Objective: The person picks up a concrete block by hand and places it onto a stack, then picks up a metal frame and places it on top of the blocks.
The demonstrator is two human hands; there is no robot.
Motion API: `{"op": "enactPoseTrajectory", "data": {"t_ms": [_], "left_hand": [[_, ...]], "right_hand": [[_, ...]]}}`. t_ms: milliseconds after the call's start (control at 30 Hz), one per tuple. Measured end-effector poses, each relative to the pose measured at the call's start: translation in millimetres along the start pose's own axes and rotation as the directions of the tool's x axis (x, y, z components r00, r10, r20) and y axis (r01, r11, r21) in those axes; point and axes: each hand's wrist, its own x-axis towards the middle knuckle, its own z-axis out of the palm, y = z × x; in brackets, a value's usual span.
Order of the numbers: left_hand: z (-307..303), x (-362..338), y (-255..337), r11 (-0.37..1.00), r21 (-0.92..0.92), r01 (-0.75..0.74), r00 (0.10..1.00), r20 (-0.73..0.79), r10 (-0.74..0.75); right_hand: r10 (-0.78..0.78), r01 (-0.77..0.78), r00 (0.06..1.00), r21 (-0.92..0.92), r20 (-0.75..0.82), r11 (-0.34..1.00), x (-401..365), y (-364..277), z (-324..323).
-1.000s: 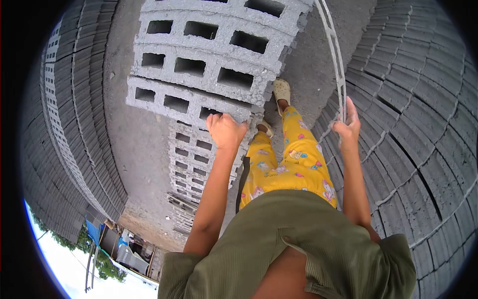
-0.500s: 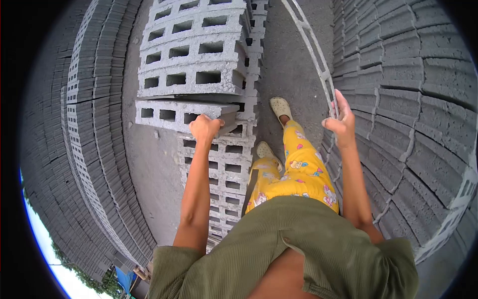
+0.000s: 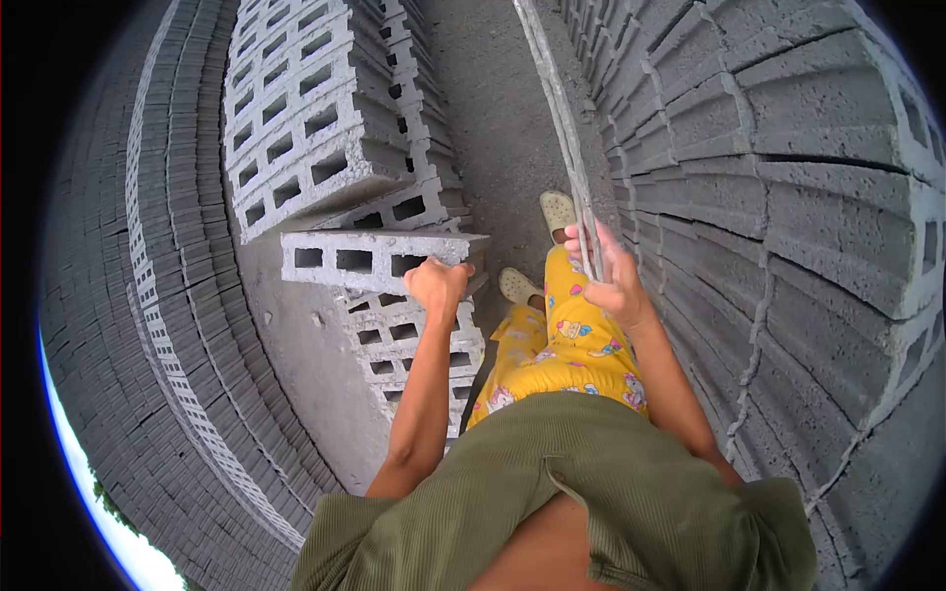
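L hand [image 3: 439,286] closed, fingers hooked on the R end of my hollow block [image 3: 330,259], which sits just off the near edge of the upper blk row [image 3: 296,123]. R hand [image 3: 613,279] curled loosely round a long thin bar [image 3: 565,123].

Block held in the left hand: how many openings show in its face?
3, in one row along the block: a left opening, a middle opening and a right opening, partly covered by the left hand. That hand may hide more.

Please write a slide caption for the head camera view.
Left hand gripping a hollow concrete block, right hand holding a long, slim grey piece.
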Motion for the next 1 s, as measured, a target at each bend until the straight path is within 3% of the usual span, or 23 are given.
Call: {"op": "enactPoseTrajectory", "data": {"t_ms": [67, 167, 200, 300, 333, 367, 433, 467, 567, 600, 667, 733, 833, 867, 1000], "left_hand": [[12.4, -5.3, -10.7, 0.999, 0.007, -0.050, 0.995, -0.089, 0.050], [-2.2, -8.9, -5.9, 1.000, 0.014, 0.014, 1.000, -0.005, -0.014], [-5.9, -12.8, -5.5, 0.996, -0.069, 0.057, 0.998, 0.014, -0.056], [41.6, -12.3, -59.5, 0.995, -0.081, -0.058, 0.907, -0.420, 0.018], [22.8, -20.9, -52.2, 0.979, -0.202, 0.018, 0.951, -0.299, -0.079], [-4.0, -24.0, -48.3, 0.946, -0.299, 0.125, 0.992, 0.050, -0.115], [10.6, -29.2, -74.1, 0.870, -0.492, 0.019, 0.992, -0.097, -0.076], [15.2, -31.5, -85.9, 0.865, -0.501, 0.016, 0.992, -0.103, -0.078], [19.3, -42.6, -94.2, 0.817, -0.577, 0.005, 0.993, -0.092, -0.072], [14.5, -47.5, -91.5, 0.779, -0.627, 0.005, 0.996, -0.070, -0.063], [0.9, -54.3, -78.0, 0.646, -0.763, -0.008, 0.997, -0.053, -0.050], [-4.2, -50.3, -93.3, 0.672, -0.741, 0.000, 0.999, -0.029, -0.031], [-29.3, -52.1, -96.9, 0.593, -0.805, 0.018, 1.000, 0.007, -0.020], [-38.5, -51.2, -97.6, 0.560, -0.827, 0.042, 0.999, 0.038, -0.019], [-64.8, -41.6, -104.8, 0.508, -0.857, 0.083, 0.995, 0.098, 0.002]], "right_hand": [[-0.064, 0.070, 0.996, -0.100, 0.065, 0.992, 9.7, 12.2, -2.3], [-0.082, 0.079, 0.997, -0.333, 0.006, 0.940, 27.7, 26.0, -16.6], [-0.054, 0.051, 0.999, -0.396, 0.005, 0.917, 30.1, 23.7, -19.7], [-0.089, 0.112, 0.993, -0.407, 0.076, 0.907, 19.6, 32.5, -22.3], [-0.087, 0.122, 0.990, -0.375, 0.110, 0.919, 10.0, 34.0, -19.6], [-0.028, 0.090, 0.989, -0.439, 0.146, 0.894, 0.3, 38.8, -18.7], [0.084, 0.045, 0.976, -0.557, 0.203, 0.829, -15.6, 60.1, -18.0], [0.007, 0.054, 0.995, -0.595, 0.100, 0.802, -24.9, 75.7, -13.7], [0.357, -0.334, 0.932, -0.529, -0.063, 0.780, -36.5, 79.3, -7.0], [0.202, -0.189, 0.979, -0.565, -0.041, 0.803, -43.4, 94.9, -5.7], [0.111, -0.151, 0.989, -0.611, -0.103, 0.778, -56.5, 114.7, -8.7], [0.009, -0.073, 0.995, -0.637, -0.104, 0.767, -66.9, 117.0, -10.2], [0.063, -0.115, 0.991, -0.505, -0.120, 0.856, -71.4, 99.9, 5.7], [-0.022, -0.057, 0.989, -0.518, -0.147, 0.854, -73.8, 120.3, 11.0], [-0.060, -0.059, 0.982, -0.589, -0.181, 0.806, -89.0, 151.0, 38.4]]}}
